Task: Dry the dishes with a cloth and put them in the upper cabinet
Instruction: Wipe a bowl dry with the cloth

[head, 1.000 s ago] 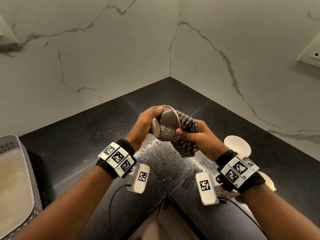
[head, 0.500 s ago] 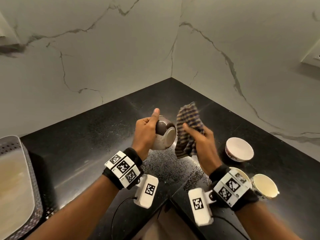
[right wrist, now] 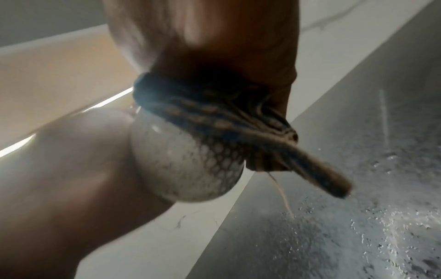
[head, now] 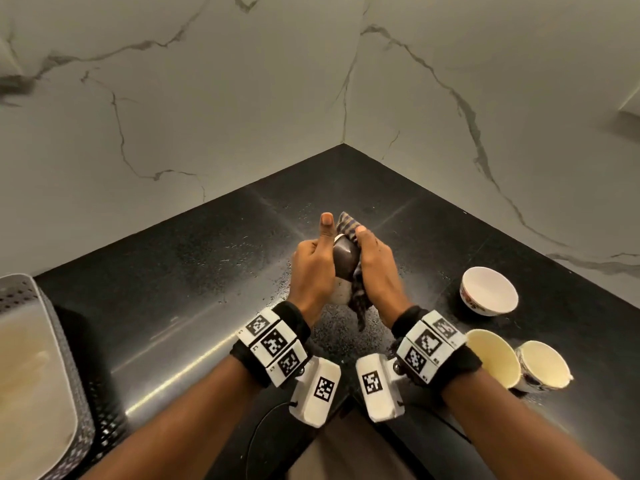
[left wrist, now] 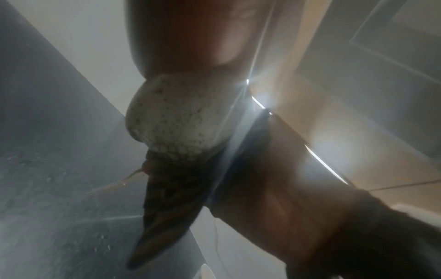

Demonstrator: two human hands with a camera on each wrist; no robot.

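A small bowl (head: 345, 261), dark brown inside with a white scale-patterned outside (left wrist: 174, 120) (right wrist: 190, 169), is held on its side above the black counter. My left hand (head: 313, 265) grips it, thumb pointing up along the rim. My right hand (head: 375, 268) holds a striped blue-and-tan cloth (head: 349, 225) and presses it against the bowl's other side. The cloth (right wrist: 214, 113) wraps over the rim, and one end (left wrist: 162, 217) hangs down. The upper cabinet is out of view.
A white bowl (head: 489, 295) stands on the counter (head: 173, 271) to the right, with two cream cups (head: 493, 356) (head: 542, 367) nearer me. A perforated grey tray (head: 41, 375) sits at the left edge. Water drops speckle the counter under my hands. Marble walls meet in the corner behind.
Half a second ago the cloth was held apart from the bowl; now my right hand has brought it back against the bowl. Both hands sit lower and closer together.
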